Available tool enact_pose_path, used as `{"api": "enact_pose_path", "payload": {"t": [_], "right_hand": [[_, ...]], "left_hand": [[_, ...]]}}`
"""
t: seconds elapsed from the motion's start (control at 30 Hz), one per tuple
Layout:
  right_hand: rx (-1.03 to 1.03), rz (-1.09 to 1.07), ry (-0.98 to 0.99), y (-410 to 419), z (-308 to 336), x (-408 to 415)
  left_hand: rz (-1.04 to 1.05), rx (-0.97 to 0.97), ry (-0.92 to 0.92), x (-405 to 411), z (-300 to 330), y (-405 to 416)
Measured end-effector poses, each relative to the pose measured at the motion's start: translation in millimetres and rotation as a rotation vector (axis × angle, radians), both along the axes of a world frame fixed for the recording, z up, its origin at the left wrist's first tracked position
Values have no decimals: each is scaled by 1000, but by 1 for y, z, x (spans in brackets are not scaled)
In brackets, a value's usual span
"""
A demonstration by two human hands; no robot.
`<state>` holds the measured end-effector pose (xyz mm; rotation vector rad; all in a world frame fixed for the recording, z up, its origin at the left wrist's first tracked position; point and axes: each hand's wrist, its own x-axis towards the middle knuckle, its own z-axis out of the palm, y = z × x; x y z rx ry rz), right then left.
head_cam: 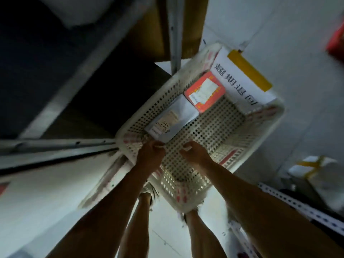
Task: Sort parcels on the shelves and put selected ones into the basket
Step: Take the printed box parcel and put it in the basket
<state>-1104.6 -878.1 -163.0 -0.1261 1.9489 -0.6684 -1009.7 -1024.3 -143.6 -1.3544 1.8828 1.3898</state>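
Note:
A white perforated plastic basket [219,135] hangs in front of me over the floor. My left hand [151,155] and my right hand [195,153] both grip its near rim, fingers curled over the edge. Inside lie a grey-white flat parcel [173,121] with a label near the left wall and a red-orange parcel [204,92] with a white label beyond it. A white paper sign [240,84] with dark characters is fixed to the far wall with yellow tape [249,69].
Dark metal shelves [61,142] stand to the left, with a shelf post [174,34] just behind the basket. A perforated metal rail [297,205] and a white parcel with yellow tape [316,170] lie at the lower right. A red object [337,41] is at the right edge.

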Motion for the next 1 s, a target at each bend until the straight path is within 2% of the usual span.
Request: {"api": "enact_pose_path", "payload": {"t": [0.13,0.3,0.43,0.63,0.8,1.0], "right_hand": [[-16,154,30,2,73,21],[6,492,74,-15,129,71],[-11,663,45,-24,176,138],[-37,939,64,-48,239,265],[-97,1254,78,-67,275,384],[-210,1701,81,-56,283,530]], "left_hand": [[138,-101,43,46,63,24],[266,-174,50,130,112,35],[335,-204,35,216,155,43],[570,-267,16,355,227,69],[889,-293,-21,456,253,106],[1355,-340,-45,566,271,176]]}}
